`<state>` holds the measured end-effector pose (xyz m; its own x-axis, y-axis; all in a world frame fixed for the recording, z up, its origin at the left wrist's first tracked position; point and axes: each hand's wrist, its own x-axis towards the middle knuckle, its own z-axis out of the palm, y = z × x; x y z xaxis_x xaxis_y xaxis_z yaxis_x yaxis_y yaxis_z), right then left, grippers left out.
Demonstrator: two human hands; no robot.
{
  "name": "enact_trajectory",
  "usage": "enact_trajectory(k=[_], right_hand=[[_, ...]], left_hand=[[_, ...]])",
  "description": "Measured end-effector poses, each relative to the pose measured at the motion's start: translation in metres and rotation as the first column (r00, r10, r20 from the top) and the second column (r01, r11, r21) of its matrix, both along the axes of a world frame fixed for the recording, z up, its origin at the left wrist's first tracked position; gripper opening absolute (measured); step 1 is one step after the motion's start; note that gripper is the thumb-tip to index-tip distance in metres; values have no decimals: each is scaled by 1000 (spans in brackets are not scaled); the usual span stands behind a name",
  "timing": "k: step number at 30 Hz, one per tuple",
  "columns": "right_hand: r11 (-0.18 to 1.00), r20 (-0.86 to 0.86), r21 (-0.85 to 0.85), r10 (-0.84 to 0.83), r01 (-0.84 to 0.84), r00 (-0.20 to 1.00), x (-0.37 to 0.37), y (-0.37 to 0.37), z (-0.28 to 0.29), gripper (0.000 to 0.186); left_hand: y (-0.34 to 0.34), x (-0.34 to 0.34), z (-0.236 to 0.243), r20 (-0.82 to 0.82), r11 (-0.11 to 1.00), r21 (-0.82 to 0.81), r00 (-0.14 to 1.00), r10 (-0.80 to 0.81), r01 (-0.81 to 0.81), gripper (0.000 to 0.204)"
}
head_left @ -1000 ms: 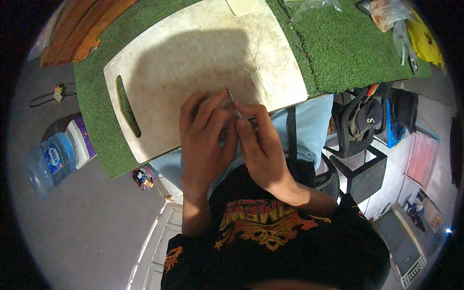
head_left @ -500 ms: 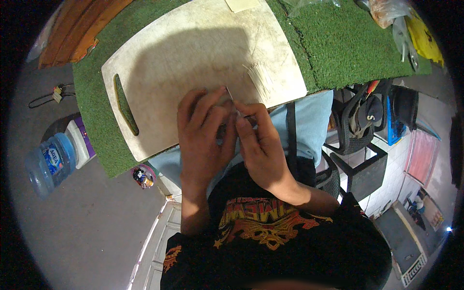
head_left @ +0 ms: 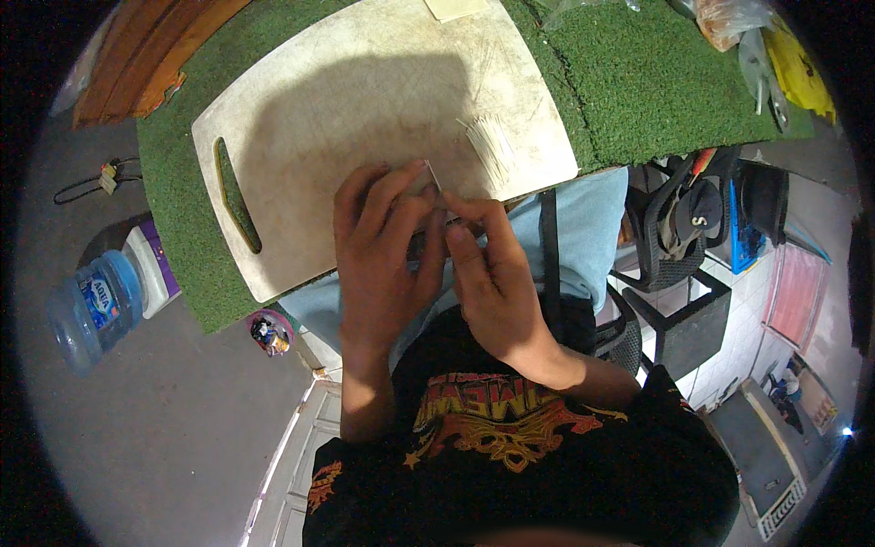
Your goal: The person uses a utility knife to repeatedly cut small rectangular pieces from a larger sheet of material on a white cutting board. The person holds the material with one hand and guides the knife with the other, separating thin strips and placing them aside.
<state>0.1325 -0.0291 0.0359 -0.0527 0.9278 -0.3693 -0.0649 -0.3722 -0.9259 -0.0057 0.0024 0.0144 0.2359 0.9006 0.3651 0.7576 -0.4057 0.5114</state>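
Observation:
Over the near edge of a worn white cutting board [head_left: 346,118], my two hands meet around a thin, pale stick-like piece [head_left: 433,175]. My left hand [head_left: 383,246] has its fingers bent, with the index fingertip at the far end of the piece; its thumb is mostly hidden. Thumb and forefinger of my right hand [head_left: 497,283] pinch at the near end, the other fingers curled under. What lies between the palms is in shadow and cannot be made out. To the right of my hands, a loose bundle of thin pale sticks [head_left: 493,153] rests on the board.
Green turf-like matting [head_left: 638,91] covers the table beneath the board. A pale yellow flat piece [head_left: 458,9] lies at the board's far edge. Plastic bags [head_left: 729,23] sit far right. Left, on the floor, are a large blue water bottle [head_left: 96,301] and a small bin [head_left: 272,333].
Both hands stay in nearly the same place, with only slight finger movement around the thin piece. The bundle on the board looks much the same.

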Motion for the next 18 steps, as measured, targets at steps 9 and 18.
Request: enact_trajectory(k=[9, 18], right_hand=[[1000, 16, 4, 16, -16, 1000, 2, -3, 3, 25], [1000, 23, 6, 25, -25, 999, 3, -6, 3, 25]], left_hand=[[-1, 1, 0, 25, 999, -31, 999, 26, -25, 15], [-1, 3, 0, 13, 999, -21, 999, 34, -34, 19]])
